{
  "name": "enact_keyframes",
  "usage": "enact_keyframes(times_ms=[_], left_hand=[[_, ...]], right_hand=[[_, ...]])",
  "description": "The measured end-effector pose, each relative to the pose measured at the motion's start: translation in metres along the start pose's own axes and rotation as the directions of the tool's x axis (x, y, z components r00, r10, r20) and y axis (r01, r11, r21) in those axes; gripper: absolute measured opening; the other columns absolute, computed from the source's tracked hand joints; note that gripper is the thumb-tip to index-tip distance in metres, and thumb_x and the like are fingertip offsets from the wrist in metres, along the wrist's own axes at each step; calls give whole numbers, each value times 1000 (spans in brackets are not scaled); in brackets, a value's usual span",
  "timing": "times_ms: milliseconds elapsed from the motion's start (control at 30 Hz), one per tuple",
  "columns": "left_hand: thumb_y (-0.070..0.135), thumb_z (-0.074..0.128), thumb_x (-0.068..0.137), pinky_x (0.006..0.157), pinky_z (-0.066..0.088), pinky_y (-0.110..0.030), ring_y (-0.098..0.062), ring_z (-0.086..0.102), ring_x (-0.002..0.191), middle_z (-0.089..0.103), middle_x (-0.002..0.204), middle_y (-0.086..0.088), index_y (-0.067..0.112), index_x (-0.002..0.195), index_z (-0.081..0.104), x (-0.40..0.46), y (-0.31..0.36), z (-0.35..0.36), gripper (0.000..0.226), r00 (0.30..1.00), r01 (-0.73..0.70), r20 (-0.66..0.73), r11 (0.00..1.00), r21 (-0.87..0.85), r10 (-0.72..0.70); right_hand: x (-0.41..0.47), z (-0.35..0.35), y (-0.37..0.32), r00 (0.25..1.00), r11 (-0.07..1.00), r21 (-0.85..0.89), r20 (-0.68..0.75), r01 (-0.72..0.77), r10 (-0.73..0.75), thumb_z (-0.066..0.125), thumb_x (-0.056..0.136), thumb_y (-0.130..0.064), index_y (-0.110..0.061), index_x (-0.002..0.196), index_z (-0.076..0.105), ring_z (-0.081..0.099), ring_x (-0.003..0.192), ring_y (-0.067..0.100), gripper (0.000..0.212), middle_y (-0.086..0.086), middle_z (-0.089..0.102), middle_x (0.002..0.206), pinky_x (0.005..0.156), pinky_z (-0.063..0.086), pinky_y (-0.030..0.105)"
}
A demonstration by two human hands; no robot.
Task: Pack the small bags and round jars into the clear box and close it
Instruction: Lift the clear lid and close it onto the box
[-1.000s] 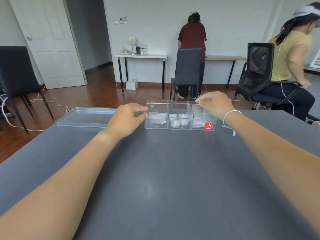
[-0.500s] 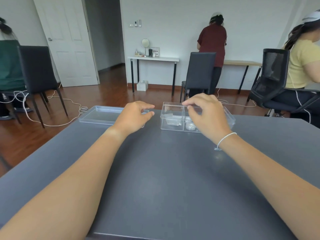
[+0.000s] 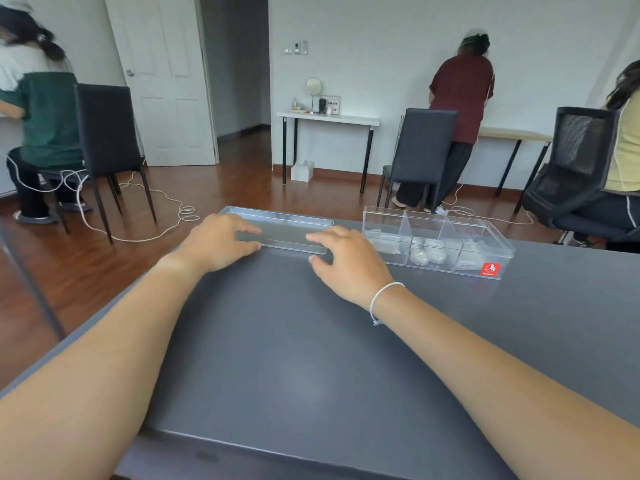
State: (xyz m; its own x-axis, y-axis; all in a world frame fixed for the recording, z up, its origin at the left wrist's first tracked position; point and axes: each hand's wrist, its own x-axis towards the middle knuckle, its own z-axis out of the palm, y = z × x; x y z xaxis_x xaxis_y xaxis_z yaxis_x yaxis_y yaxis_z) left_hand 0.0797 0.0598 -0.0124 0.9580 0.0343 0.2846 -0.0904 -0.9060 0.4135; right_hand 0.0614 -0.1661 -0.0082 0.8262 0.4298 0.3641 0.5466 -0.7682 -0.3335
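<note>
Head view shows a big dark grey table (image 3: 311, 358) that fills most of the picture. Two bare arms reach over it toward the far edge.

Along the far edge, toward the right corner, sits the clear box (image 3: 485, 242). It is open on top and has three parts inside. Small bags (image 3: 382, 242) lie in the left part and in the right part. Round jars (image 3: 420, 256) sit in the middle part. A red sticker (image 3: 490, 269) is on the front wall near the right end of the box.

Just left of the box, also at the far edge, the clear lid (image 3: 280, 232) lies flat on the table, apart from the box.

The left hand (image 3: 216, 244) is at the left end of the lid, with fingers and thumb closed on its edge. The right hand (image 3: 346, 263) is at the right end of the lid, fingers on top and thumb low near the front edge. Whether it really grips the lid, I cannot tell. A thin white band (image 3: 381, 299) goes round the right wrist.
</note>
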Motion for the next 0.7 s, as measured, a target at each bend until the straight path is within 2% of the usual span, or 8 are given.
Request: enact_keyframes(times_ms=[167,300,467,567,700], left_hand=[[26,65,80,102,34,-31,-22,50,120,60,127,-3,26,109,66,-8,-20,-10,29,1000,8,-24,1000,-30,-9],[21,65,80,101,32,-28,-22,50,120,60,126,-5,23,108,67,-10,-24,-11,27,999,-5,-50,998,-55,2],[17,65,80,94,31,-22,-23,51,117,60,123,-7,22,106,67,-11,-24,-10,26,998,-13,-67,997,-79,8],[13,66,79,91,33,-23,-25,52,112,60,119,-10,21,106,67,-14,-29,-8,27,995,13,-98,996,-93,-22],[13,69,76,91,38,-28,-26,55,104,57,115,-11,18,104,67,-13,-20,-18,29,972,32,-221,982,-187,-74]], right_hand=[[14,13,-8,993,990,-118,70,-82,91,44,92,-26,-19,131,47,43,121,30,40,7,48,135,101,36,40],[18,17,-9,991,989,-97,57,-115,120,44,91,-17,-16,124,53,48,117,29,34,10,52,127,95,42,39],[16,18,-10,990,990,10,-6,-141,141,42,86,-2,-8,94,64,54,100,29,25,9,59,107,81,47,36],[11,17,-14,992,991,81,-70,-103,109,40,86,-1,-4,89,63,57,91,31,23,11,59,102,79,48,38],[6,-3,-14,968,986,157,-236,-54,90,43,88,-6,-9,89,63,57,88,26,20,8,60,102,75,46,33]])
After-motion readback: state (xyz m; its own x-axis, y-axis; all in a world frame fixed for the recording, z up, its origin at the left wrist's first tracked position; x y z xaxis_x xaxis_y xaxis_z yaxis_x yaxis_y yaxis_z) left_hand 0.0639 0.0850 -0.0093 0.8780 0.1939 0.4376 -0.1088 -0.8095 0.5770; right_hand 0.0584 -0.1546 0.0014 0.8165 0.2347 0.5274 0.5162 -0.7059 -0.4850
